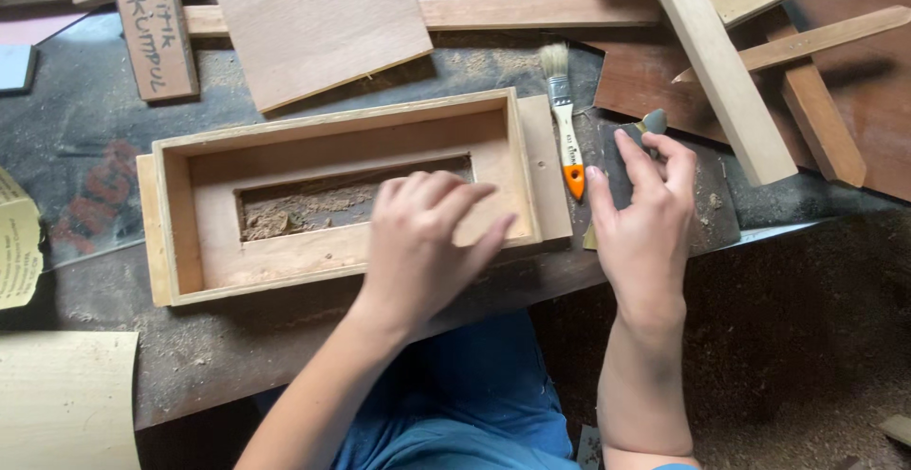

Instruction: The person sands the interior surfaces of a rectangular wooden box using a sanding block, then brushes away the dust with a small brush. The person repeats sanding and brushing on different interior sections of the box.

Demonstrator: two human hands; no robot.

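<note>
**Head view: two hands at a shallow wooden box**

Head camera looks straight down. Left hand (422,242) lies palm down, fingers spread flat and gripping nothing, across the lower right part of the wooden box (180,233), fingertips pointing toward the upper right. Right hand (645,219) sits just right of the box, forearm rising from the bottom edge, fingers curled around a dark grey sanding block (622,171) that it pinches against the bench.

The box is a shallow open rectangle at frame centre, long axis running left to right and tilted slightly up at the right. A long slot in its floor holds sawdust (285,214).

Just above the right hand lies a small paintbrush (564,114), orange handle tip toward the bottom, bristles toward the top. A plywood sheet (318,24) rests above the box, an arrow-shaped wooden sign (152,29) at upper left, and loose timber strips (721,72) cross at upper right.
</note>
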